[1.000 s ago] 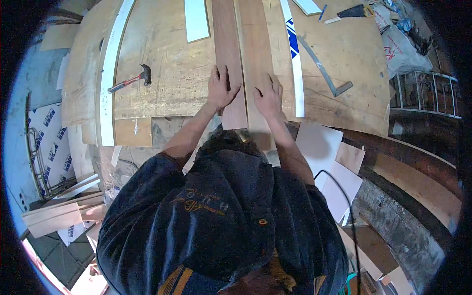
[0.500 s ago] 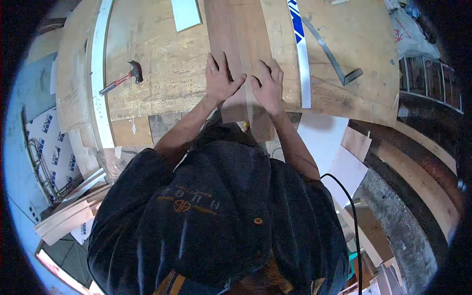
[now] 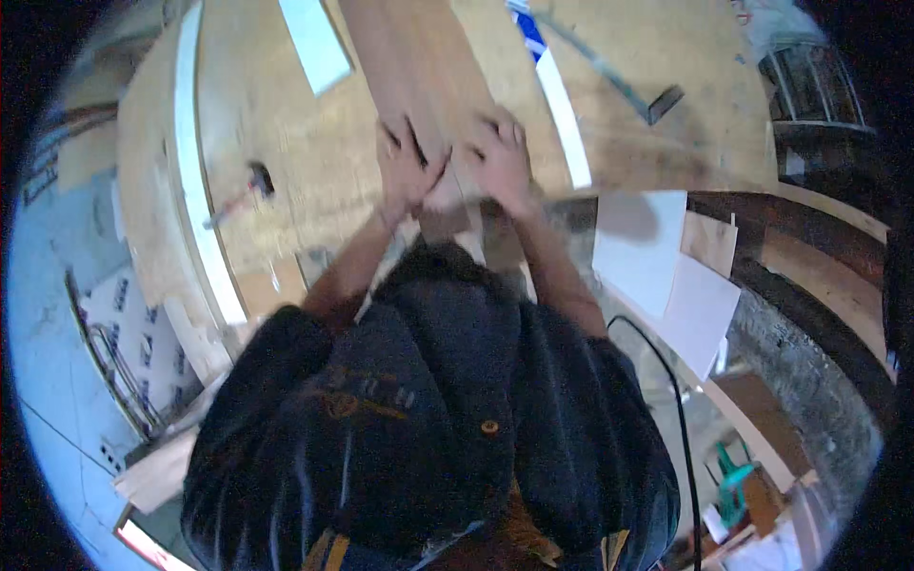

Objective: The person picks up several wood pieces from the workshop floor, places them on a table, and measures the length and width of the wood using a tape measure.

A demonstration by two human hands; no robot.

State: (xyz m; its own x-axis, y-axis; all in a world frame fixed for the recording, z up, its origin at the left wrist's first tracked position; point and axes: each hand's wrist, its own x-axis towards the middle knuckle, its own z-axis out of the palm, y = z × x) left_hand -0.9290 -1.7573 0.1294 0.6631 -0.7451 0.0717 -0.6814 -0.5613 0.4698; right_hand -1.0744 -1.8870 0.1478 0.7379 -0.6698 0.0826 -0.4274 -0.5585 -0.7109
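Two brown wooden boards (image 3: 409, 57) lie lengthwise side by side on the plywood worktop, their near ends jutting past its front edge toward me. My left hand (image 3: 411, 169) rests on the left board, fingers apart and thumb pointing at the seam. Across the seam, my right hand (image 3: 502, 162) presses on the right board with its fingers spread and slightly bent. Neither hand grips anything. Motion blur softens the fingers and the seam between them.
A hammer (image 3: 255, 187) lies left beside a long white strip (image 3: 195, 181). A shorter white piece (image 3: 319, 57) sits near the boards. To the right are a blue-and-white strip (image 3: 562, 114) and a metal angle tool (image 3: 609, 76). A black cable (image 3: 678, 409) hangs beside my right side.
The whole view has turned, with the hammer side lower and the right side higher in the picture. Both hands stay on the boards, and a green object shows more fully at lower right.
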